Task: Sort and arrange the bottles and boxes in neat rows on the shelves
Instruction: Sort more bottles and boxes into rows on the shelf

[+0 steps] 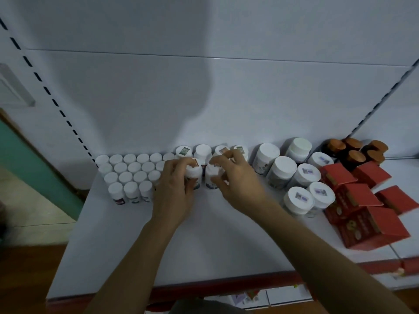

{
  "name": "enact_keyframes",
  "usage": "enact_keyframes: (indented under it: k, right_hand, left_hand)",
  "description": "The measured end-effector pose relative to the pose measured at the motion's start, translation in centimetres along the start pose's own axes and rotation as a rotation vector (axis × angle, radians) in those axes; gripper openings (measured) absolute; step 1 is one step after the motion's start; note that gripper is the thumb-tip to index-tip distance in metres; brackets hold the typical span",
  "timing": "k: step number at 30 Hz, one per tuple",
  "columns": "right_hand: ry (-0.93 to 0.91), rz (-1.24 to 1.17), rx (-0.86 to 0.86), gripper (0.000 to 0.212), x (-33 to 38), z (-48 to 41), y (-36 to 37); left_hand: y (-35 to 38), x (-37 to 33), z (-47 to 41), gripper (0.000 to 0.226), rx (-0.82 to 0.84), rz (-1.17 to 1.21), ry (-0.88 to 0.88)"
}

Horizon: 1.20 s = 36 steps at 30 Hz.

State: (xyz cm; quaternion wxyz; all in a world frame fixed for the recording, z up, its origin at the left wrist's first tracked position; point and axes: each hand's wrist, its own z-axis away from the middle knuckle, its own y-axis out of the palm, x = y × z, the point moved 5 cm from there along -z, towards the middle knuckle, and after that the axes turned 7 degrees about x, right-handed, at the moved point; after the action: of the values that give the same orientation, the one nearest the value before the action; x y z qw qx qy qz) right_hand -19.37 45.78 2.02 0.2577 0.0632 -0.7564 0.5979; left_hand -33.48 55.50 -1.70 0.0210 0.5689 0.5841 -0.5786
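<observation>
gripping the left white bottle (194, 173) with left hand (175, 191), the right white bottle (212, 177) with right hand (238, 184), fingers (179, 165) curled round each, side by side on the shelf (204, 245).

On a white shelf (204, 245), the left hand (174, 184) grips one white bottle (193, 172), the right hand (235, 180) a second bottle (212, 175) just beside it. Rows of small bottles (131, 173) left, jars (283, 171) and red boxes (362, 200) right
</observation>
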Motion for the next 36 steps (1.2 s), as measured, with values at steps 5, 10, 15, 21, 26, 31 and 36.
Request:
enact_keyframes:
  k: [5, 10, 15, 21, 26, 31, 36]
  right_hand:
    - [0.090, -0.126, -0.140, 0.029, 0.0, 0.5, 1.4]
    - [0.083, -0.031, -0.235, 0.035, -0.6, 2.6, -2.9]
    - [0.460, 0.507, -0.088, 0.039, -7.1, 3.1, -9.7]
    - [0.527, 0.500, 0.104, 0.054, -8.6, 3.3, -8.9]
    - [0.391, 0.172, -0.344, 0.058, -8.7, 7.6, -13.3]
    - [0.348, -0.297, -0.519, 0.061, -10.8, 12.6, -16.8]
    - [0.325, -0.688, -0.686, 0.038, -14.4, 18.0, -19.1]
  left_hand:
    - [0.3, -0.2, 0.0, 0.044, 0.004, -0.011, 0.041]
    - [-0.4, -0.9, 0.7, 0.045, -0.051, 0.078, 0.077]
    - [-1.1, -8.0, -1.3, 0.026, 0.007, 0.070, 0.312]
    - [6.2, -16.4, -9.8, 0.032, 0.522, -0.307, 0.489]
    - [11.1, -17.6, -11.5, 0.026, 0.718, -0.598, 0.504]
    - [9.4, -18.3, -10.8, 0.037, 0.539, -0.629, 0.417]
    - [3.2, -20.6, -7.2, 0.048, 0.093, -0.190, 0.153]
